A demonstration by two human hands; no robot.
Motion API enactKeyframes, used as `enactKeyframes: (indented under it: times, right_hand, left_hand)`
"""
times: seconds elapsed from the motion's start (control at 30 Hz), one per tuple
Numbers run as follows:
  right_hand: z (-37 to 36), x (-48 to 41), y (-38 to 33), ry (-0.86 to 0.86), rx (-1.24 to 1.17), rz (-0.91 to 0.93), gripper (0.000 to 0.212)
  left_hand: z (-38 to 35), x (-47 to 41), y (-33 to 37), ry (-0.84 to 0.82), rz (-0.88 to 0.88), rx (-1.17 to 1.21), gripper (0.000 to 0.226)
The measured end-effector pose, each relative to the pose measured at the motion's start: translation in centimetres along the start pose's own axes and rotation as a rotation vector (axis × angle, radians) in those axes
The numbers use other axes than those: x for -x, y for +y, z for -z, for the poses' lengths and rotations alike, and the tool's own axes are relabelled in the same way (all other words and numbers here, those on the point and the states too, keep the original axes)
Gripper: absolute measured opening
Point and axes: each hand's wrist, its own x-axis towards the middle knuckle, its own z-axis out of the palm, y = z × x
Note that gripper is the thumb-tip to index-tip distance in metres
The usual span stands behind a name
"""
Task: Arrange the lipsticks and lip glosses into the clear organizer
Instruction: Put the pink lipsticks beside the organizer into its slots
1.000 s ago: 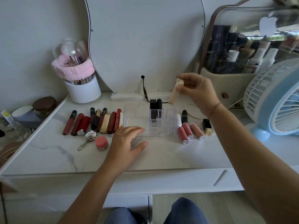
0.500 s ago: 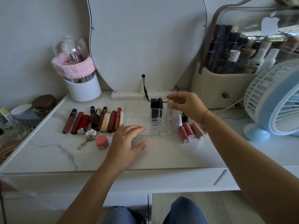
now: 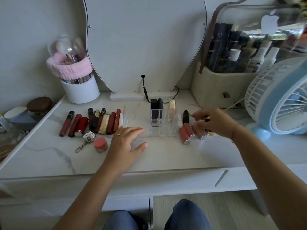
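Resting left fingers (image 3: 132,130) spread on clear organizer (image 3: 171,128), right fingers (image 3: 199,115) loose, empty, above pink glosses (image 3: 184,136)

One clear organizer (image 3: 163,123) holds three upright lipsticks (image 3: 154,105). Toward the tabletop's (image 3: 166,155) left edge lie ten tubes (image 3: 111,123). Toward its right edge lie three pink lip glosses (image 3: 184,136) and one black lipstick (image 3: 185,116). There is also one pink-lidded pot (image 3: 100,144), one keychain (image 3: 88,137) and one fan (image 3: 280,97).

Soft, even daylight fills the scene, brightest at the right. The clear dome of the storage case (image 3: 259,25) at far right carries strong window glare. Shadows on the white tabletop (image 3: 166,155) beneath the left hand (image 3: 126,145) are faint and diffuse. The right hand (image 3: 214,122) is slightly motion-blurred. Wide-angle distortion bends the table edges and the fan (image 3: 282,100).
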Motion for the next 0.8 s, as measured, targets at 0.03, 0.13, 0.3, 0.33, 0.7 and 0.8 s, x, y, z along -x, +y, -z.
enactKeyframes:
  times: [0.03,0.13,0.3,0.33,0.7,0.8]
  right_hand:
    - [-0.1,0.2,0.4,-0.019,0.015,-0.012,0.032]
    - [-0.1,0.1,0.9,-0.05,0.058,-0.026,0.032]
    - [-0.5,-0.5,0.5,-0.082,0.093,-0.006,0.029]
    - [-0.6,-0.6,0.4,-0.079,0.093,-0.005,0.028]
    - [1.4,0.8,-2.3,0.083,-0.213,0.045,0.026]
    - [1.4,1.1,-5.2,0.117,-0.341,0.133,0.024]
  left_hand:
    - [0.0,0.0,0.0,0.001,0.002,0.0,0.041]
    - [0.0,-0.1,0.2,-0.003,0.006,-0.003,0.04]
    - [0.1,0.0,0.3,-0.006,0.01,-0.002,0.04]
    - [0.1,0.0,0.3,-0.009,0.012,-0.002,0.041]
    - [0.1,0.0,0.3,-0.003,-0.001,0.009,0.041]
    - [0.0,0.0,0.2,0.003,-0.006,0.017,0.041]
